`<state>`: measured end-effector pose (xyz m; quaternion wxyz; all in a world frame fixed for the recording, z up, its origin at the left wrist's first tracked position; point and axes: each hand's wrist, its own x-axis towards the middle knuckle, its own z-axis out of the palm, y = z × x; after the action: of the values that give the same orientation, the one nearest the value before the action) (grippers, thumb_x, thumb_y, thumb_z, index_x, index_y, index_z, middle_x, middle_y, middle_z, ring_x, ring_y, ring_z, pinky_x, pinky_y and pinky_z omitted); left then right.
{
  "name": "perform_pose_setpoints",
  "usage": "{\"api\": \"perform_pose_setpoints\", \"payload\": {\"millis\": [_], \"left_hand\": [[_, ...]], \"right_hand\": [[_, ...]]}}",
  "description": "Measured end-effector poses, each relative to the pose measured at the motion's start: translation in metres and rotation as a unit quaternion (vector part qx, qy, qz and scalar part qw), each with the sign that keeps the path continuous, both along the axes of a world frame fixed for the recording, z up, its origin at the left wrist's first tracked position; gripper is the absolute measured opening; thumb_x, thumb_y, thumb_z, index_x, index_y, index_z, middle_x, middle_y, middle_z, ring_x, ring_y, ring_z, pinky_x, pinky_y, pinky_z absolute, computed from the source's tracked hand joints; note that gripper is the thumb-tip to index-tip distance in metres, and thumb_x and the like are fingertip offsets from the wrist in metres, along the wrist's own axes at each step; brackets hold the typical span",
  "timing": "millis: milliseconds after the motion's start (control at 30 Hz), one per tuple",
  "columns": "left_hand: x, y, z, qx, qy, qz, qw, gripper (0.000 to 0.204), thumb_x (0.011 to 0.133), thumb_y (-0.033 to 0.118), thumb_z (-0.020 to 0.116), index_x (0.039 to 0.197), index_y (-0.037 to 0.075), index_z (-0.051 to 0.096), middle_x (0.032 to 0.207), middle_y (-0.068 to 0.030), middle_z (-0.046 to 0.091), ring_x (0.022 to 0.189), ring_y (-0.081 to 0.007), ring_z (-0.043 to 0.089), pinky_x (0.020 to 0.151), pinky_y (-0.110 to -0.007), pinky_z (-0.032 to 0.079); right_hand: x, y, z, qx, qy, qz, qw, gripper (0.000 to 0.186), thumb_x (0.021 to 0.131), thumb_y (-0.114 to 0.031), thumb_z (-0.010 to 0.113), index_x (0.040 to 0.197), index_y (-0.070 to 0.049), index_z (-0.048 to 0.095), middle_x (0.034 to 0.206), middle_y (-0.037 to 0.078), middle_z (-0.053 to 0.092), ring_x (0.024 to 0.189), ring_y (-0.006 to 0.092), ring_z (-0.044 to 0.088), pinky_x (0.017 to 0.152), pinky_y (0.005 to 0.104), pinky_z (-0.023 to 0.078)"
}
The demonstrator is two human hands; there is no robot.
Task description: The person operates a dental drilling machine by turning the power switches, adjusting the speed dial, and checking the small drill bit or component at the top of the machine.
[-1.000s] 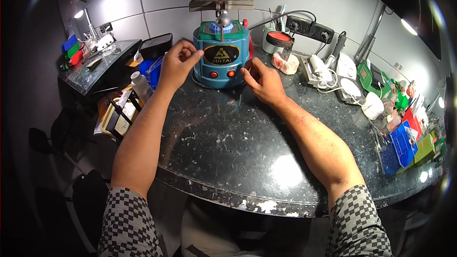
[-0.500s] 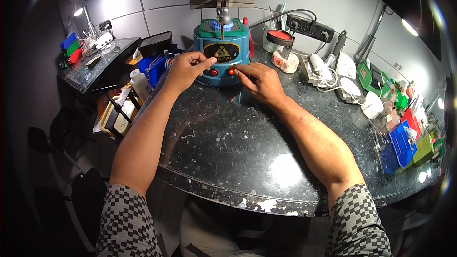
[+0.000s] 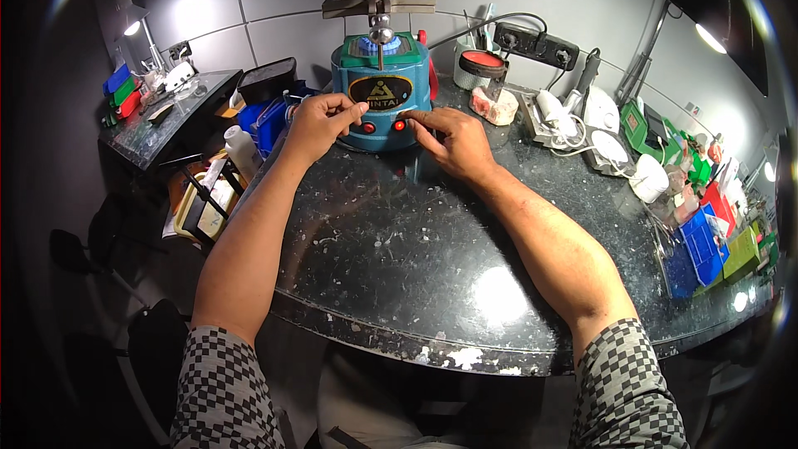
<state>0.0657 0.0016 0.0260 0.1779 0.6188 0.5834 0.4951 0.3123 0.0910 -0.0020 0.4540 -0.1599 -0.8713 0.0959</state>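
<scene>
Facing blue vacuum-forming machine [image 3: 381, 91] at rear of black worktop [image 3: 391, 249]: with left hand [image 3: 317, 126], thumb near curled fingers, pinch unclear; right hand [image 3: 455, 145], thumb and forefinger parted beside lit red switch [image 3: 400, 125], contact unclear.

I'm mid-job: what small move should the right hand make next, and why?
Probably ease the right hand slightly back: its fingertips are right by the glowing red button, and a blue glow shows in the green frame above, which might be hot.
</scene>
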Motion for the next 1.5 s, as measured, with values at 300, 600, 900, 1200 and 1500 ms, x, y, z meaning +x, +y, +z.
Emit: {"api": "perform_pose_setpoints", "payload": {"millis": [300, 600, 900, 1200, 1500], "left_hand": [[0.002, -0.002, 0.002, 0.002, -0.007, 0.003, 1.0, 0.035, 0.096, 0.034, 0.072, 0.074, 0.007, 0.068, 0.06, 0.0038, 0.055, 0.053, -0.0025, 0.047, 0.051, -0.02, 0.035], [0.016, -0.018, 0.022, 0.193, 0.047, -0.024, 0.98, 0.013, 0.097, 0.017, 0.069, 0.096, 0.004, 0.071, 0.073, 0.0042, 0.062, 0.058, -0.0023, 0.047, 0.053, -0.022, 0.036], [0.005, -0.016, 0.019, 0.211, 0.214, -0.003, 0.954, 0.023, 0.088, 0.003, 0.062, 0.106, 0.006, 0.077, 0.072, -0.0002, 0.064, 0.062, -0.0045, 0.053, 0.059, -0.02, 0.044], [0.012, -0.015, 0.015, 0.15, 0.112, -0.016, 0.982, 0.019, 0.094, 0.011, 0.061, 0.104, 0.004, 0.075, 0.07, 0.0007, 0.064, 0.065, -0.0054, 0.059, 0.063, -0.024, 0.048], [0.008, -0.012, 0.012, 0.141, 0.119, 0.025, 0.982, 0.027, 0.099, 0.021, 0.065, 0.082, 0.002, 0.073, 0.063, 0.0006, 0.061, 0.06, -0.0045, 0.055, 0.057, -0.024, 0.041]], "right_hand": [[-0.003, -0.011, 0.007, -0.039, -0.072, 0.0, 0.997, 0.078, 0.089, -0.017, 0.064, 0.159, -0.026, 0.03, 0.085, 0.011, 0.069, 0.075, 0.0303, 0.069, 0.071, 0.0439, 0.057], [-0.004, -0.009, 0.005, 0.021, 0.001, -0.004, 1.0, 0.084, 0.087, -0.016, 0.067, 0.16, -0.028, 0.027, 0.078, 0.011, 0.068, 0.071, 0.0308, 0.069, 0.067, 0.0448, 0.057], [-0.005, -0.006, 0.003, 0.077, -0.045, -0.022, 0.996, 0.074, 0.087, -0.015, 0.067, 0.155, -0.026, 0.038, 0.074, 0.012, 0.067, 0.069, 0.0325, 0.068, 0.065, 0.0463, 0.056], [-0.003, -0.004, 0.001, 0.002, -0.01, -0.02, 1.0, 0.056, 0.088, -0.017, 0.067, 0.141, -0.019, 0.051, 0.075, 0.01, 0.068, 0.07, 0.032, 0.069, 0.066, 0.0454, 0.056], [-0.004, 0.001, -0.002, -0.037, -0.002, -0.042, 0.998, 0.028, 0.092, -0.021, 0.065, 0.114, -0.009, 0.054, 0.078, 0.011, 0.071, 0.073, 0.0339, 0.071, 0.065, 0.0449, 0.055]]}}
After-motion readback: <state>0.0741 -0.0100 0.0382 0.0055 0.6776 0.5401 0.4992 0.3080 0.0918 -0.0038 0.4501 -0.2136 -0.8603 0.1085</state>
